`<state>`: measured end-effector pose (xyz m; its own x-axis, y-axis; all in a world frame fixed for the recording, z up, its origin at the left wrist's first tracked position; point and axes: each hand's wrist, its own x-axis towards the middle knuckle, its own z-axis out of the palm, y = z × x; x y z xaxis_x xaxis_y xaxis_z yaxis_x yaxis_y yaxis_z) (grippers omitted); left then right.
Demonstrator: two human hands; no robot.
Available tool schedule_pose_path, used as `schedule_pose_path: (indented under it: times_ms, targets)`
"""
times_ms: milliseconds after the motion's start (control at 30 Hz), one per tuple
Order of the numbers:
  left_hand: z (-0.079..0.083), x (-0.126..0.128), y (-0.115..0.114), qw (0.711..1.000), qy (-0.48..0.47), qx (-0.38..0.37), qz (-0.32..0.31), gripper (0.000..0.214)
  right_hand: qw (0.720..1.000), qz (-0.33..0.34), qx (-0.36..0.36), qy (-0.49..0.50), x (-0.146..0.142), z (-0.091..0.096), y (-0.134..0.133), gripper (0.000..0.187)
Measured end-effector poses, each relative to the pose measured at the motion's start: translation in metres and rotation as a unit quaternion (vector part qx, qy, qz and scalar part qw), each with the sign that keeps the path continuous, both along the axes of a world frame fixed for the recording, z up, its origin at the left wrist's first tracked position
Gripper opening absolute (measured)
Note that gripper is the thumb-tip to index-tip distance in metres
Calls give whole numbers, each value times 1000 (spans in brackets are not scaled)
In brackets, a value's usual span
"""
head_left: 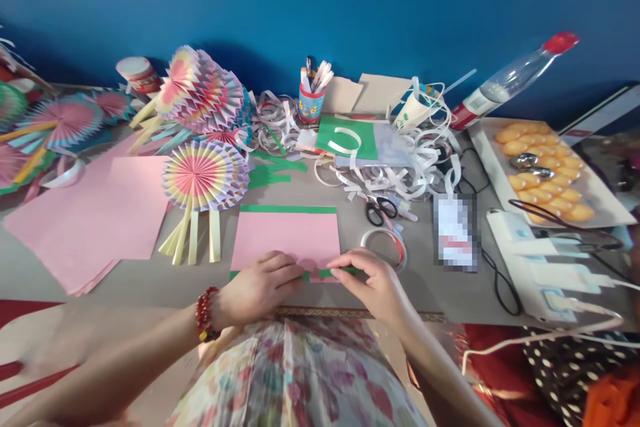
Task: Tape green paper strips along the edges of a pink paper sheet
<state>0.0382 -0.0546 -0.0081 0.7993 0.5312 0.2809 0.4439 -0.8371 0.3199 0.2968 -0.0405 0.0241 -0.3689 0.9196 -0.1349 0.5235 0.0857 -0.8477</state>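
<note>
A pink sheet of paper (286,237) lies flat before me, with a green paper strip along its far edge and another green paper strip (327,273) along its near edge. My left hand (265,287) rests on the near left part, its fingers laid flat over the sheet and strip. The right end of the near strip is pinched between thumb and forefinger of my right hand (367,273). Just beyond that hand lie a roll of double-sided tape (367,235) and black-handled scissors (382,211).
Folded paper fans (197,177) and pink sheets (120,207) lie left. Peeled white strips (390,180), a pen cup (311,103) and green paper (370,137) sit behind. A plastic bottle (515,83), a snack box (607,213) and a power strip (525,267) with cables stand right.
</note>
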Motion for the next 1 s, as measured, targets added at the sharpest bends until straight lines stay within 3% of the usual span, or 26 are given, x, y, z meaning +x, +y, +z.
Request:
schedule_pose_path:
  times_ms: [333, 1000]
  targets:
    - [1, 3, -3, 999, 1, -2, 34, 23, 999, 4, 49, -16, -9, -3, -1, 12]
    - [-3, 2, -4, 1000, 6, -5, 30, 18, 998, -7, 25, -53, -17, -16, -9, 9]
